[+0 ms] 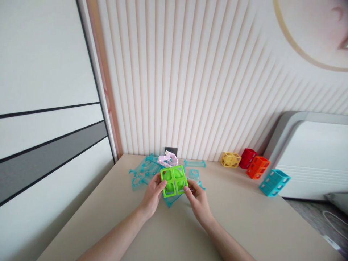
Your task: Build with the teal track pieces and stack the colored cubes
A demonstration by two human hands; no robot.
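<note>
A bright green plastic block (174,180), a square frame of four open cells, is held up over the beige table (244,217) between both hands. My left hand (152,195) grips its left edge with thumb on top. My right hand (198,199) pinches its right lower corner. Behind it lies a pile of clear turquoise frame pieces (145,170). A pale pink-white piece (168,159) rests on top of that pile.
Along the ribbed wall at the right stand a yellow cage cube (230,159), a red one (248,158), an orange block (257,167) and a teal block (274,182). A white and grey cabinet (312,156) sits at the far right.
</note>
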